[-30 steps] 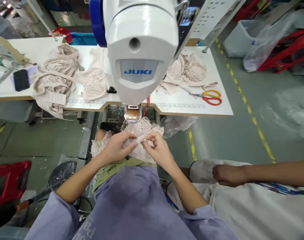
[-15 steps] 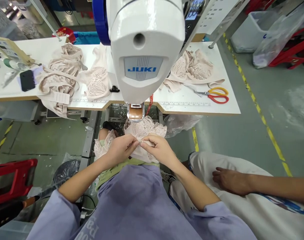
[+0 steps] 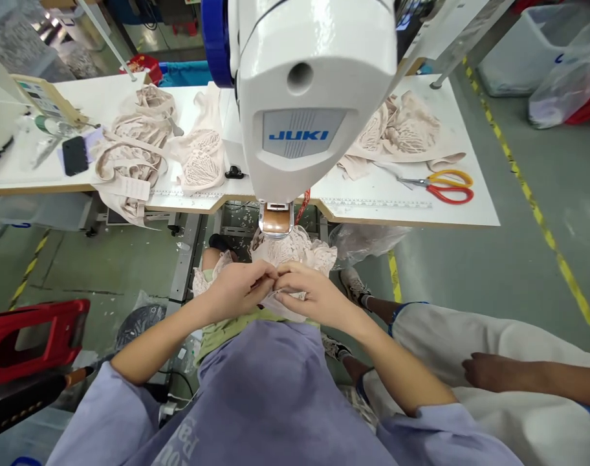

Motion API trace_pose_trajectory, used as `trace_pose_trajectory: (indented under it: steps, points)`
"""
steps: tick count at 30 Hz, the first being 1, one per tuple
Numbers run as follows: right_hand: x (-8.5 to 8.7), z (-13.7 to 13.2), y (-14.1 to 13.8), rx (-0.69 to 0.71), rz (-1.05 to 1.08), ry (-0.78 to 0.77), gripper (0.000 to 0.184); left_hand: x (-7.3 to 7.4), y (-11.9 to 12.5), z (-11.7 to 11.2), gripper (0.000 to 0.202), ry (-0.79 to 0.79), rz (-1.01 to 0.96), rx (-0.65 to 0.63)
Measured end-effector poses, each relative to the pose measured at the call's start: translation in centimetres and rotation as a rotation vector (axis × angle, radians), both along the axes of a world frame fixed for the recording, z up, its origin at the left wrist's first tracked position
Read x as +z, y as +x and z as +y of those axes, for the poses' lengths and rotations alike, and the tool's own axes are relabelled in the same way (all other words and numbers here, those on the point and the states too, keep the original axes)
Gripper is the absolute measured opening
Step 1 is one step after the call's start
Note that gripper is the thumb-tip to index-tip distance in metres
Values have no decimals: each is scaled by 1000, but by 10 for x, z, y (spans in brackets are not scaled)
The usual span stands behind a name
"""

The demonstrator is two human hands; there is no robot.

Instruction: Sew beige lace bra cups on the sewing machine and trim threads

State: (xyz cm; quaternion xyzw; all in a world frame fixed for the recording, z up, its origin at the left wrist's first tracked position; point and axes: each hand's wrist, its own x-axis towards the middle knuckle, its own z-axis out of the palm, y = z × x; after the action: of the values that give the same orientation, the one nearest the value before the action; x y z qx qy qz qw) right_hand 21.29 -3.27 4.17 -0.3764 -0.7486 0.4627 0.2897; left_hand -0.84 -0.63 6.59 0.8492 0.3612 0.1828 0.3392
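One head-worn camera is looking forward and down over the wearer's lap.
It is sitting above the shirt (image 3: 275, 395), which is filling the bottom of the frame, and is facing the table (image 3: 469, 217), whose near edge is crossing the upper half. The machine (image 3: 319, 71) is looming close ahead, its top running out of frame. The left hand (image 3: 241, 291) and right hand (image 3: 317, 294) are showing near the middle, seen from above and behind. The wide view is also taking in floor (image 3: 474, 272) on both sides and a co-worker's legs (image 3: 469, 336) at lower right.
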Motion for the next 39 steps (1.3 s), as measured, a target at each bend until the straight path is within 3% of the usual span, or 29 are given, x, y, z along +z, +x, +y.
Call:
trace_pose_trajectory:
  steps: [3, 8, 13, 18, 20, 23, 27, 29, 32, 35, 39]
  points:
    - [-4, 0, -4, -1, -21, 45, 10, 2, 0, 2, 11, -15, -74, -12]
    - [-5, 0, -7, 4, -8, 252, 15, 1, -5, 4, 12, 61, -142, -32]
    - [-2, -1, -10, -12, -77, 423, 17, 1, -9, 5, 12, 89, -4, -21]
    - [-11, -5, -16, -49, -181, 552, 21, 10, 0, 9, 14, 106, 257, -85]
    - [-16, -7, -18, -91, -187, 505, 20, 11, 4, 11, 18, 90, 380, -91]
    - [-19, -11, -20, -156, -149, 267, 19, 5, 9, 14, 19, -5, 414, -69]
    - [-15, -14, -21, -288, 32, -22, 15, -8, 13, 11, 5, -211, 21, 89]
    - [-12, -15, -21, -358, 123, -45, 13, -12, 15, 6, 6, -291, -183, 186]
    - [-7, -14, -21, -404, 174, -48, 14, -15, 18, -1, 16, -405, -326, 278]
    - [-3, -13, -20, -392, 160, -69, 13, -16, 18, -3, 20, -356, -295, 304]
    - [-1, -15, -18, -380, 126, -84, 14, -21, 16, 1, 24, -138, -144, 260]
